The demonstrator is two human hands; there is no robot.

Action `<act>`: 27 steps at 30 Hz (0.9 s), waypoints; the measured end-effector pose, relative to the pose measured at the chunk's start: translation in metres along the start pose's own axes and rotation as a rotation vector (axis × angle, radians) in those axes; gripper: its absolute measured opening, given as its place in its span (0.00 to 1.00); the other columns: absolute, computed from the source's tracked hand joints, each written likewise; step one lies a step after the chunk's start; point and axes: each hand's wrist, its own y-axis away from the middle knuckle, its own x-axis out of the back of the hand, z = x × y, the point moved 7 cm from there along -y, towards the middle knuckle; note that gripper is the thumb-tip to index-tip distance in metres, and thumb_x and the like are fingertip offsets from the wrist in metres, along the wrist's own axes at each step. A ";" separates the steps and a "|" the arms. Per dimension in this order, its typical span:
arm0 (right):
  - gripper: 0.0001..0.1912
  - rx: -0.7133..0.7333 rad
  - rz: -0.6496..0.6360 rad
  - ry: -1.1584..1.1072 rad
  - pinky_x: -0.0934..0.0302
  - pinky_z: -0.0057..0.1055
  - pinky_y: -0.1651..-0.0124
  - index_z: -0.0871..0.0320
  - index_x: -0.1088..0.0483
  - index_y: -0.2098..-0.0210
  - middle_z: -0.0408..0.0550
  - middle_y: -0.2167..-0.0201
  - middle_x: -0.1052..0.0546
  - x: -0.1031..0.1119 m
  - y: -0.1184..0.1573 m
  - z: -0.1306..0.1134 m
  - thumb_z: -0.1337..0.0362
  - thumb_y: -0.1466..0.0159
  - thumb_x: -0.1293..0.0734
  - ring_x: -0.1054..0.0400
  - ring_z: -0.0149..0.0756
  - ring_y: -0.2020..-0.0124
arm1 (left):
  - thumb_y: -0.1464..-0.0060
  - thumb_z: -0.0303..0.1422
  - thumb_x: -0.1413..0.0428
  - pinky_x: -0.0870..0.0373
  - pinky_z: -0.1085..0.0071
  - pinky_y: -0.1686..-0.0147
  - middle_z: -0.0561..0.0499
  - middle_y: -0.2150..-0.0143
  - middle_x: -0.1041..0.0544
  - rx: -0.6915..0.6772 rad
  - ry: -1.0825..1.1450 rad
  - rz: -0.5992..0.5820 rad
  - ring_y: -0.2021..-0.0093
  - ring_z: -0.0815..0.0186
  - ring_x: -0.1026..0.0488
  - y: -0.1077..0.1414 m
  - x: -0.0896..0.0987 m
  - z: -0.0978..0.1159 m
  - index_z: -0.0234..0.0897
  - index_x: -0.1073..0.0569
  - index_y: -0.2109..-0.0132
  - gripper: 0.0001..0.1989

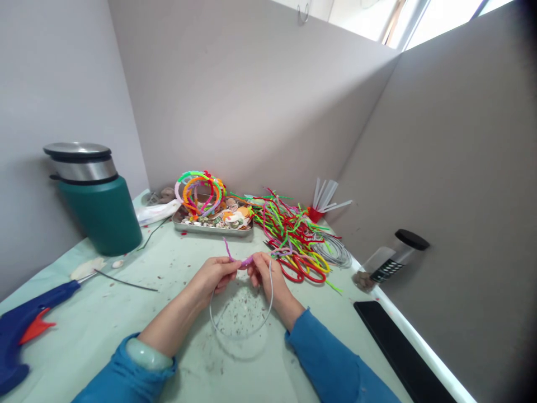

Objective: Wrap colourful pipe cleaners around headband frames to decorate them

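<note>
A thin pale grey ring (240,337) hangs down from between my two hands, above the table. Around its top part is wound a purple fuzzy stem (246,262), one loose end of which sticks up at the left. My left hand (218,273) pinches the wound part from the left, fingers closed. Close beside it, my right hand (265,272) pinches the same part from the right, fingers closed too. The hands are nearly touching, with a short purple stretch showing between the fingertips.
Behind are a metal tray (213,229) of small pieces, colourful rings (201,193) and piled fuzzy stems (285,221). Red-handled scissors (308,270) lie right. A green bottle (103,212) and blue glue gun (37,308) are left; a clear jar (390,260) and black slab (398,347) right.
</note>
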 end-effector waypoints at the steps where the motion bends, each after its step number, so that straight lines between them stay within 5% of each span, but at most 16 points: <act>1: 0.17 0.000 0.008 -0.005 0.52 0.21 0.83 0.60 0.37 0.74 0.40 0.81 0.33 0.001 0.000 0.001 0.52 0.40 0.41 0.45 0.22 0.86 | 0.59 0.41 0.41 0.62 0.77 0.88 0.60 0.83 0.40 0.002 -0.008 0.016 0.88 0.81 0.54 0.000 0.001 0.000 0.31 0.32 0.72 0.15; 10: 0.10 0.025 0.000 0.045 0.53 0.21 0.83 0.59 0.37 0.71 0.38 0.81 0.35 0.001 -0.002 0.001 0.58 0.42 0.37 0.46 0.22 0.86 | 0.60 0.44 0.41 0.63 0.77 0.87 0.61 0.83 0.43 0.019 -0.121 0.065 0.87 0.80 0.55 0.000 0.003 0.000 0.29 0.29 0.65 0.21; 27: 0.09 0.062 0.036 0.164 0.50 0.22 0.82 0.59 0.37 0.71 0.37 0.81 0.36 -0.001 -0.001 0.002 0.60 0.45 0.34 0.45 0.23 0.84 | 0.63 0.45 0.41 0.63 0.77 0.86 0.63 0.85 0.48 -0.014 -0.181 0.083 0.86 0.79 0.55 0.002 0.000 0.004 0.35 0.35 0.72 0.18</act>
